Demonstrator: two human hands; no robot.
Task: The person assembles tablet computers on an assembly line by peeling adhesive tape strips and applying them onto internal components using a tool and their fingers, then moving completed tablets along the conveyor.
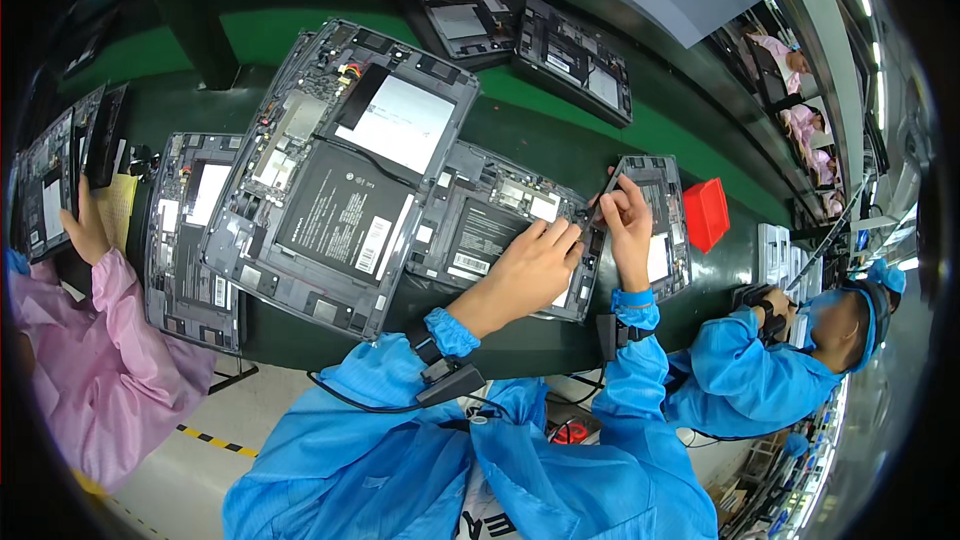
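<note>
An opened tablet [470, 230] with a black battery and exposed circuit boards lies in front of me, its inside facing up. My left hand [530, 265] rests over its right part, fingers bent and drawn together at the board near the edge. What those fingertips hold, if anything, is hidden. Just to the right, my right hand [628, 225] is raised at the tablet's upper right corner, thumb and fingers pinched together by a small dark piece too unclear to name. Behind the right hand lies another opened tablet [672, 200], partly covered by it.
A large opened tablet [345, 205] overlaps the left side; another [190, 270] lies beyond it. Two more opened units [460, 15] lie at the back. A red bin [706, 214] stands right. Co-workers in pink [120, 360] and blue [760, 370] sit either side.
</note>
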